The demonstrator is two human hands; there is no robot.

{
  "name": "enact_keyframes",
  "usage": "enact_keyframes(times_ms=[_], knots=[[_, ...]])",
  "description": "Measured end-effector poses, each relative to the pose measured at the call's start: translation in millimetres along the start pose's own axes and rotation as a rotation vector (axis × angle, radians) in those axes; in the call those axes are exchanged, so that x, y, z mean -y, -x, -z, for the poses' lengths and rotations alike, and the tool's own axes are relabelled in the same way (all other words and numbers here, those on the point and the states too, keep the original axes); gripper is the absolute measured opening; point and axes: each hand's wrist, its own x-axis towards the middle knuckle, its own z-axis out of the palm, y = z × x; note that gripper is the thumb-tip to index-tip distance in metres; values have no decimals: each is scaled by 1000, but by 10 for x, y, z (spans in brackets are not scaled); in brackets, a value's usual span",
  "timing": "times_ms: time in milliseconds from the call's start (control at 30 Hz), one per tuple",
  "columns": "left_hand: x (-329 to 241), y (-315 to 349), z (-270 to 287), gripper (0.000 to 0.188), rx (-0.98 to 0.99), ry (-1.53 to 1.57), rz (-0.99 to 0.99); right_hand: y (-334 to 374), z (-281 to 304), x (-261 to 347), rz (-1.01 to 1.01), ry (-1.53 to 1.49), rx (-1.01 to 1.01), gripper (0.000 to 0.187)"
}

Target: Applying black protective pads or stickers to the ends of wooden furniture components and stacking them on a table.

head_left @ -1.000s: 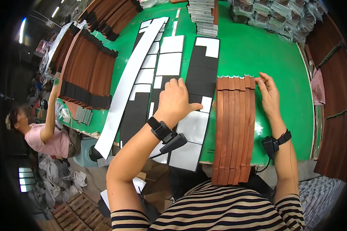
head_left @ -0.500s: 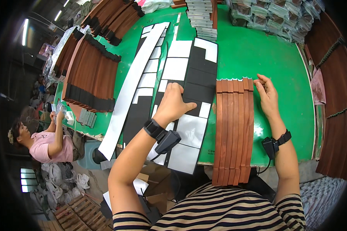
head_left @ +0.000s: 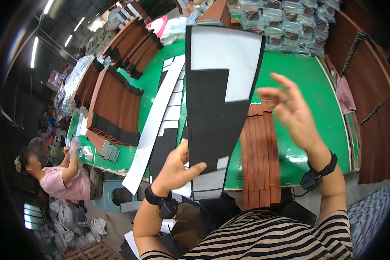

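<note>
My left hand [head_left: 174,170] grips a long black sheet [head_left: 210,117] with white patches by its left edge, the thumb in front and the other fingers partly hidden. The sheet is raised off the table, its far end tilted up. Beside that far end, to the right, my right hand [head_left: 294,113] hangs in the air with fingers apart, slightly blurred and holding nothing. Below it, a row of reddish-brown strips [head_left: 261,158] lies side by side, overhanging the table's near edge. Left of the raised sheet are a long white strip [head_left: 156,121] and another black-and-white sheet [head_left: 164,145].
Stacks of brown strips with dark ends [head_left: 117,106] stand at the left of the green table [head_left: 307,82]. Plastic-wrapped bundles [head_left: 286,26] are piled at the back. Brown panels [head_left: 368,86] lean at the right. A person in a pink top [head_left: 63,184] works at the left.
My left hand has lifted the black-and-white sheet from the table, its far end rising. My right hand has moved from beside the brown strips up toward the sheet.
</note>
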Motion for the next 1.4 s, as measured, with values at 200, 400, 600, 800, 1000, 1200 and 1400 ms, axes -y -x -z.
enact_keyframes(times_ms=[200,400,600,800,1000,1200,1400], knots=[[-258,420,-158,69,132,-165,38,143,-835,475,-110,-396,137,61],[-401,543,-324,32,-330,502,-275,622,-1166,414,-85,-22,182,70],[-309,742,-629,24,-425,280,-397,692,-1226,676,679,745,16,62],[-183,750,-880,72,-595,155,-524,948,-1320,661,556,641,10,33],[-235,821,-950,72,-535,345,-460,1159,-1355,550,729,388,-38,29],[-79,856,-418,57,-450,417,-383,1384,-544,896,125,69,-56,58],[-150,1107,-20,50,-259,-187,-158,1928,27,540,-162,292,-12,68]])
